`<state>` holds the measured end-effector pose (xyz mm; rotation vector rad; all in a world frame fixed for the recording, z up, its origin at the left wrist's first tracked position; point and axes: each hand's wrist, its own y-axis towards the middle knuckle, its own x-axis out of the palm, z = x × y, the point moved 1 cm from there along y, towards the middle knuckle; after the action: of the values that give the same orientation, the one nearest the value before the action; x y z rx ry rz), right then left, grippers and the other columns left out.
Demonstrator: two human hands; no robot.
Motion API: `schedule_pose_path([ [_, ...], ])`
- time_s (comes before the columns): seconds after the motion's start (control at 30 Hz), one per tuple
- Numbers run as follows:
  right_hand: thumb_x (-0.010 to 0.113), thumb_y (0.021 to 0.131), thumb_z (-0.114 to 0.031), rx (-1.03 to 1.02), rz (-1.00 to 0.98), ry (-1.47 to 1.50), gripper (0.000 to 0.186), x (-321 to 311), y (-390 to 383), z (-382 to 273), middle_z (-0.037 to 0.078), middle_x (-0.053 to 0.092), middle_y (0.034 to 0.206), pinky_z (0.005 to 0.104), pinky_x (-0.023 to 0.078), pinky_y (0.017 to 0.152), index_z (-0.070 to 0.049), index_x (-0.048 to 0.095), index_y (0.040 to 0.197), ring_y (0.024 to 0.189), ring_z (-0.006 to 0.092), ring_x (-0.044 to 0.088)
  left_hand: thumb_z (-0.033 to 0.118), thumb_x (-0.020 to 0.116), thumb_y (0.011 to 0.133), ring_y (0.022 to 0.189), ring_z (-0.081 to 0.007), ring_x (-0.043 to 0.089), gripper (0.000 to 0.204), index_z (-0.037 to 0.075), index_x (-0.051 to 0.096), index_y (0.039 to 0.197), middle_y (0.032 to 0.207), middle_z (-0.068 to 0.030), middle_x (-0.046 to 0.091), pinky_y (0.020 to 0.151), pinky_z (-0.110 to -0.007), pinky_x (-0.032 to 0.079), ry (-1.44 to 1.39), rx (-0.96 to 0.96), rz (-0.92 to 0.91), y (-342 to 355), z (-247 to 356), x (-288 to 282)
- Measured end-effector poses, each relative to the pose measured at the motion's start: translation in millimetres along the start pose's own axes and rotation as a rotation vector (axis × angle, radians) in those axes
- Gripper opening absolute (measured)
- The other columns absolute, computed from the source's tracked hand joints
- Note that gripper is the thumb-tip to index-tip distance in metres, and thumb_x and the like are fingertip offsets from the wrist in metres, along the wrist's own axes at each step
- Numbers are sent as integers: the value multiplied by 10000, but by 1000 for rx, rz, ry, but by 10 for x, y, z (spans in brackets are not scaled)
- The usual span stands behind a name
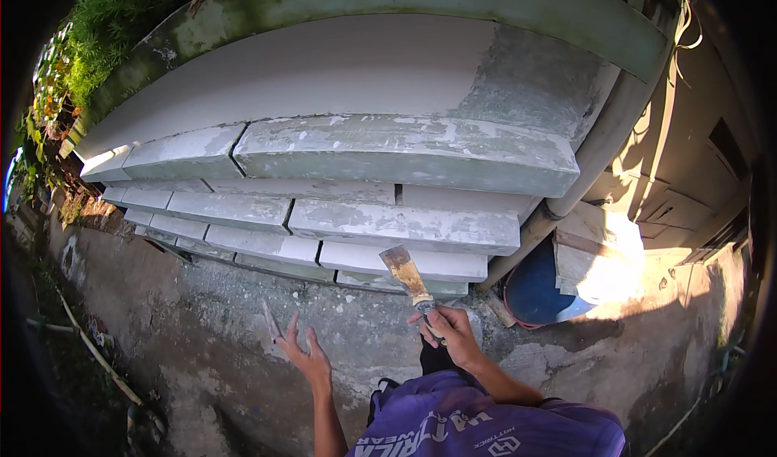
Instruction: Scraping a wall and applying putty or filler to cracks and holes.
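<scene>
My right hand (455, 337) grips a putty knife (407, 275) by its dark handle. Its wide, rust-brown and grey blade points up and away, in front of the lowest ledges. My left hand (306, 358) is raised above the concrete floor, with some fingers stretched apart. At its fingertips is a narrow, pale, flat piece (269, 319), seen nearly edge-on; its kind is unclear. Ahead is a stepped masonry structure with an upper ledge (405, 145) and a middle ledge (396, 221), both patchy white and grey-green. Neither hand touches them.
Above the ledges, a white panel (340, 64) has a bare grey patch (530, 76) at right. A pipe (595, 161) runs down beside the ledges. A blue drum (530, 287) stands at right under a pale board. Green plants (105, 44) grow at far left.
</scene>
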<state>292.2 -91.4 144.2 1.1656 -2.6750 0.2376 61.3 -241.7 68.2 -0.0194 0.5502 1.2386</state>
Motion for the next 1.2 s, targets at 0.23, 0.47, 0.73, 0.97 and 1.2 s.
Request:
schedule_pose_path([
  [0.23,510,1014,-372,-285,227,72,494,-507,-54,-116,24,531,654,238,361,537,106,630,1041,545,71,436,364,604,930,1429,-449,52,605,158,433,1472,1425,-334,324,1117,-579,89,261,613,-6,788,1997,1032],
  [0.47,518,1001,-397,-412,360,16,519,-882,-101,-243,33,547,657,242,358,533,108,637,1001,538,76,439,770,503,822,1367,-478,235,876,142,497,1433,1230,-380,466,1101,-604,67,538,811,53,1094,2663,1740],
  [0.73,496,1015,-357,-402,532,45,476,-1017,-161,-67,41,565,679,244,373,555,97,635,970,541,79,456,895,580,584,1340,-489,288,1191,36,503,1406,1282,-353,429,1109,-617,71,494,788,-85,726,3101,2052],
  [0.97,512,1005,-333,-551,591,19,436,-931,-308,-169,38,567,675,253,381,551,84,637,973,549,79,466,930,533,571,1366,-470,285,1264,-35,491,1388,1338,-364,427,1106,-644,81,436,831,-201,308,3418,2285],
  [1.2,506,998,-383,-514,844,-72,486,-1126,-840,-90,60,546,640,263,387,528,88,601,923,524,101,466,921,515,597,1216,-424,442,1225,-66,534,1323,1145,-249,561,1094,-633,151,348,957,-97,-83,3610,2584],
])
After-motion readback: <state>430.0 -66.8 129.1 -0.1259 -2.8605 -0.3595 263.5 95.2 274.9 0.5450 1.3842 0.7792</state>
